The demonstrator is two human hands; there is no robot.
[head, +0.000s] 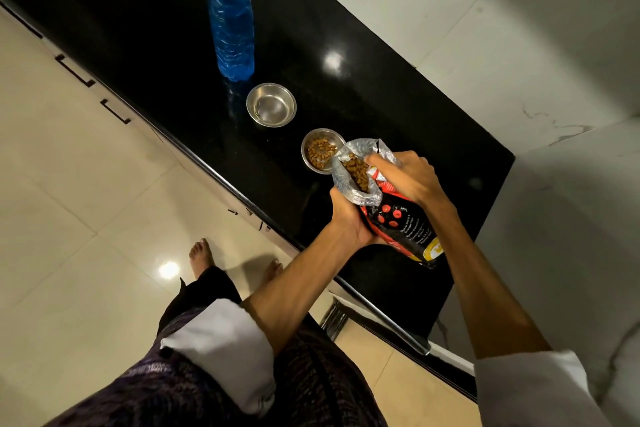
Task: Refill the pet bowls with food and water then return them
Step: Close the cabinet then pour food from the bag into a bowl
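Black counter [398, 121], left hand [348, 218], right hand [412, 180] gripping kibble bag [398, 218]

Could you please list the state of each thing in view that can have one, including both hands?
Food bag: open, tilted toward the near bowl, kibble at its mouth.
Near bowl: partly filled with kibble.
Far bowl: upright, no kibble in it; water cannot be told.
Blue bottle: standing upright on the counter; cap out of view.
Left hand: grips the bag's lower side.
Right hand: grips the bag near its mouth.
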